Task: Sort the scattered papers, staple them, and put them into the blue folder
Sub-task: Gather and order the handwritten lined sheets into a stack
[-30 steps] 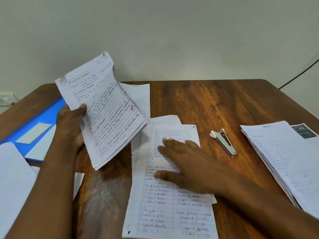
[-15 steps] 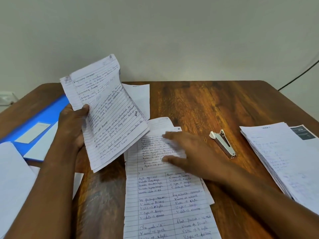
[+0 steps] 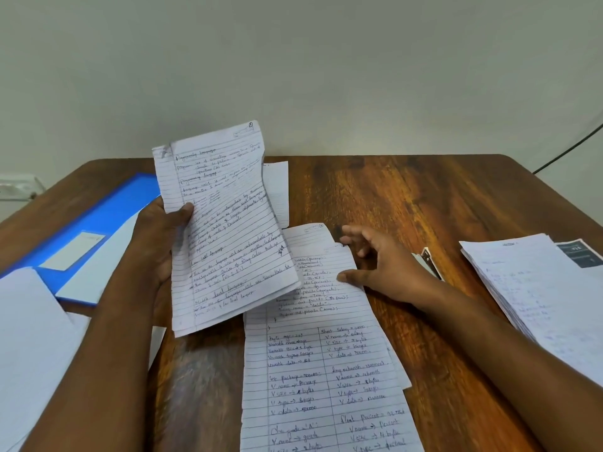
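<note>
The wooden tabletop [image 3: 408, 203] fills the lower half of the view, with a pale wall behind it. At the right edge lies a thick stack of papers [image 3: 535, 288], cut off by the frame; its writing is too faint to read, and a dark printed card [image 3: 579, 254] peeks from under its far corner. In the middle, a few handwritten lined sheets [image 3: 323, 370] lie overlapping and run off the bottom edge. At the left, the blue folder [image 3: 107, 220] lies flat with a white label on it; a white sheet covers its near part, and more white paper [image 3: 29, 347] in the lower left corner hides its near corner. Whether anything is inside the folder cannot be told.

The left hand [image 3: 160, 243] grips a bundle of lined pages [image 3: 225, 230] by its left edge, thumb on the front, holding it tilted above the tabletop; it hides part of a plain sheet [image 3: 277, 187] behind it. The right hand [image 3: 388, 269] reaches over the middle sheets with its fingers spread and loose, the thumb touching the top sheet's right edge. This hand hides most of the stapler [image 3: 430, 261], of which only a white and dark bit shows.
</note>
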Demonstrator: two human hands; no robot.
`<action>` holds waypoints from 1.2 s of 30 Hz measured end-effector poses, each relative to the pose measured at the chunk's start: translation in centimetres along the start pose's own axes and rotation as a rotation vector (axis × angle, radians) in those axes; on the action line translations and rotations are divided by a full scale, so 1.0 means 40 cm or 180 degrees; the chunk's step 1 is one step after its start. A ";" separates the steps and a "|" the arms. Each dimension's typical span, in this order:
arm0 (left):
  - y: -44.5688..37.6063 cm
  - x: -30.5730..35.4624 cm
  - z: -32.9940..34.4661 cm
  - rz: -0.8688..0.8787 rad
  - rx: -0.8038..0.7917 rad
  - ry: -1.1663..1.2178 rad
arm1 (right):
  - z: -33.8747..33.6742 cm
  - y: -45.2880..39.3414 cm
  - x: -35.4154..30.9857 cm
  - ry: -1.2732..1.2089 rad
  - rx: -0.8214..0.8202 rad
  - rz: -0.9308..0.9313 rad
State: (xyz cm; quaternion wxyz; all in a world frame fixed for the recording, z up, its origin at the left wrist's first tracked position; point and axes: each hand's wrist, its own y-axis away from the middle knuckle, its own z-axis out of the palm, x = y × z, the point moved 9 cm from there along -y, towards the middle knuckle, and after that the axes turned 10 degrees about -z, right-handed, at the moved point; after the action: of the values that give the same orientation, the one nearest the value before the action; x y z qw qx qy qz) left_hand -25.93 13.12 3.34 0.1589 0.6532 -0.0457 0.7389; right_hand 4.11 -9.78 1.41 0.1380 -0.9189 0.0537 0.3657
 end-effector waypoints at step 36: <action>0.063 -0.064 0.219 -0.0174 -0.0961 -0.0061 | -0.131 0.022 0.035 -0.2631 0.1861 0.0355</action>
State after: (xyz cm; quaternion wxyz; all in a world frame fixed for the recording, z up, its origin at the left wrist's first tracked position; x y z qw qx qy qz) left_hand -18.10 7.88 2.43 0.2749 0.6299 -0.1399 0.7128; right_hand 8.38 -12.17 3.91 0.3793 -0.6161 0.1436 0.6752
